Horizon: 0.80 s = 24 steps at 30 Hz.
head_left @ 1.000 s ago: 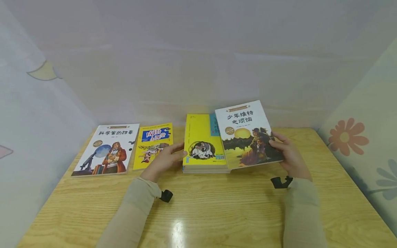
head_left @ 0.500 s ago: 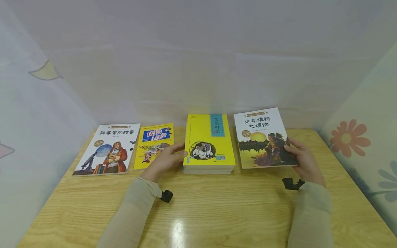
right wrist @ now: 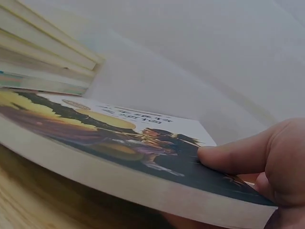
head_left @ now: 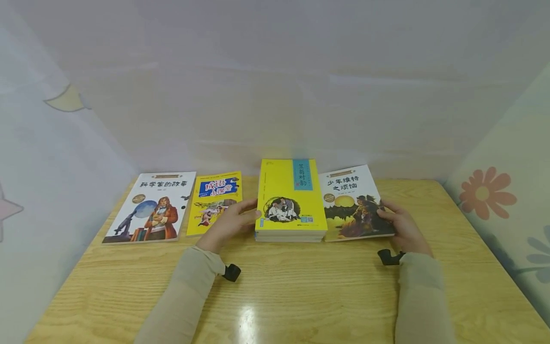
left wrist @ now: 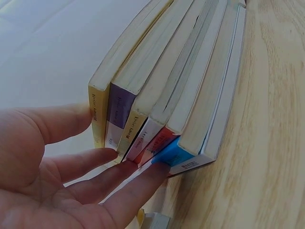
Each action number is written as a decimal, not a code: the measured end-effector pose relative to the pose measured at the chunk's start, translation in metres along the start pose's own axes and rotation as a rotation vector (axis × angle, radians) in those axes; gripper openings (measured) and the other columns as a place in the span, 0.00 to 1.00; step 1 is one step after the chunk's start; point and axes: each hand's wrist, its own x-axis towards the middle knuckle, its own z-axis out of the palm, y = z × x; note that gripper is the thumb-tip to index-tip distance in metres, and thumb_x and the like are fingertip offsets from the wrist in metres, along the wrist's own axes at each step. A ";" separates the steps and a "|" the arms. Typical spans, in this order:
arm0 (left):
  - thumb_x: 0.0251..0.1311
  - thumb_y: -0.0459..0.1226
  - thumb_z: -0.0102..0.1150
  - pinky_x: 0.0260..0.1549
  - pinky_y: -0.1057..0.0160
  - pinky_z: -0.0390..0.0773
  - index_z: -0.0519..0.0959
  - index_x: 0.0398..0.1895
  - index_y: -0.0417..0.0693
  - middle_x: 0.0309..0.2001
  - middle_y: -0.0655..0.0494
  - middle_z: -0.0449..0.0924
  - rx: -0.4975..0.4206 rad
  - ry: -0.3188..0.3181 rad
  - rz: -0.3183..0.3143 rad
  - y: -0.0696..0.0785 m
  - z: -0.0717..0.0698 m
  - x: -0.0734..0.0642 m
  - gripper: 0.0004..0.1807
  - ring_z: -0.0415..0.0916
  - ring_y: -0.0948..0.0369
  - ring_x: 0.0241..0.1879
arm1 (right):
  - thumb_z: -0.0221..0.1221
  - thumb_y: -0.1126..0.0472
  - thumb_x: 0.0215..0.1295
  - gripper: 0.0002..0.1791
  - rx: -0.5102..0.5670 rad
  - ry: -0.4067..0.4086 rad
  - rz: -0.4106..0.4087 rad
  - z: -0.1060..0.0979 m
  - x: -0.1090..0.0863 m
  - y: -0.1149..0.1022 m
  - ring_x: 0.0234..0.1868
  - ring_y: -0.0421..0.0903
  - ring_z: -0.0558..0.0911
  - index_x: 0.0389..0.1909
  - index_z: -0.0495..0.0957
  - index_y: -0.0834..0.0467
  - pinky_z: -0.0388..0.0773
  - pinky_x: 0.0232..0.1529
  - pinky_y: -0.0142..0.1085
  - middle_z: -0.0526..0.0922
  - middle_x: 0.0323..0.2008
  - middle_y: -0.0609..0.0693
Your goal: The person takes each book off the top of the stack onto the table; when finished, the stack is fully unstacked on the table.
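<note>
Just right of a thick stack of books [head_left: 287,191] on a wooden table [head_left: 309,286], a paperback [head_left: 354,205] sits pinched in a person's right hand [head_left: 404,228], thumb on the cover, near edge raised off the wood. Its cover is white above, with a yellow sun over a dark landscape and figures below. The long axis runs away from the person, the top leaning slightly left toward a pale wall [head_left: 266,95]. Black characters read 少年维特之烦恼; the seal's lettering is too small to make out. The left hand [head_left: 232,222], thumb and fingers spread, touches the stack's spines; the yellow top cover bears 笠翁对韵. Farther left, a white book [head_left: 150,208] reads 科学家的故事, a smaller yellow book [head_left: 215,203] 成语小课堂.
</note>
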 end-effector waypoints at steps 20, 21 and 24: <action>0.73 0.44 0.58 0.66 0.48 0.71 0.58 0.79 0.45 0.76 0.47 0.60 -0.011 0.013 -0.027 0.005 0.002 -0.004 0.37 0.69 0.48 0.69 | 0.50 0.54 0.79 0.35 -0.738 0.197 0.013 0.025 0.002 -0.003 0.61 0.59 0.77 0.80 0.52 0.60 0.82 0.54 0.44 0.59 0.74 0.70; 0.73 0.44 0.58 0.66 0.48 0.71 0.58 0.79 0.45 0.76 0.47 0.61 -0.012 0.012 -0.027 0.005 0.002 -0.004 0.37 0.69 0.48 0.69 | 0.51 0.54 0.79 0.34 -0.813 0.210 -0.003 0.027 0.001 -0.004 0.63 0.63 0.75 0.79 0.54 0.62 0.80 0.56 0.48 0.60 0.73 0.72; 0.73 0.44 0.58 0.66 0.47 0.71 0.58 0.79 0.46 0.75 0.46 0.62 -0.011 0.008 -0.022 0.005 0.002 -0.004 0.36 0.70 0.49 0.68 | 0.52 0.55 0.78 0.32 -0.984 0.231 -0.040 0.034 -0.003 -0.010 0.65 0.69 0.72 0.75 0.59 0.67 0.75 0.62 0.56 0.64 0.70 0.74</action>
